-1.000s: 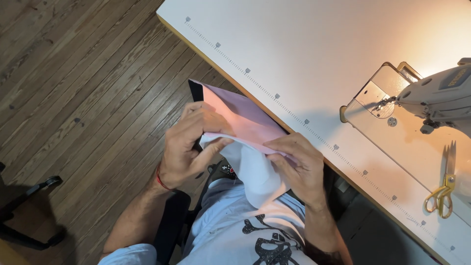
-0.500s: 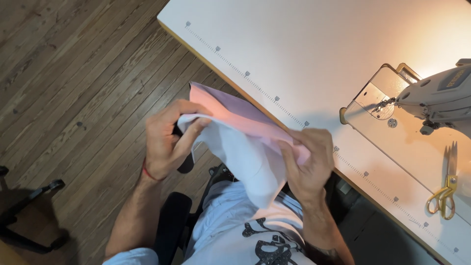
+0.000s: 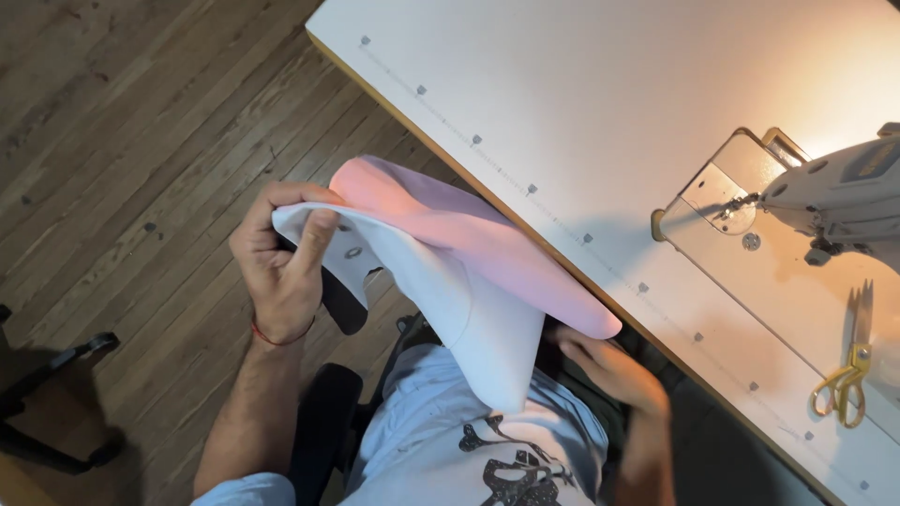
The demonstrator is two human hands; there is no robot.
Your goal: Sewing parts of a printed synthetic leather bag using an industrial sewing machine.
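We pinch the pink-and-white fabric piece [image 3: 450, 272] in our left hand [image 3: 281, 262], over our lap beside the table [image 3: 581, 112]; it runs long from upper left down toward our right hand [image 3: 609, 370], whose grip we cannot tell, half hidden.

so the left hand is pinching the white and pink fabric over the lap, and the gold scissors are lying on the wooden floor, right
Not quite. The head view shows the gold scissors lying on the white table, beside the sewing machine, not on the wooden floor. The rest holds: the left hand is pinching the white and pink fabric over the lap.
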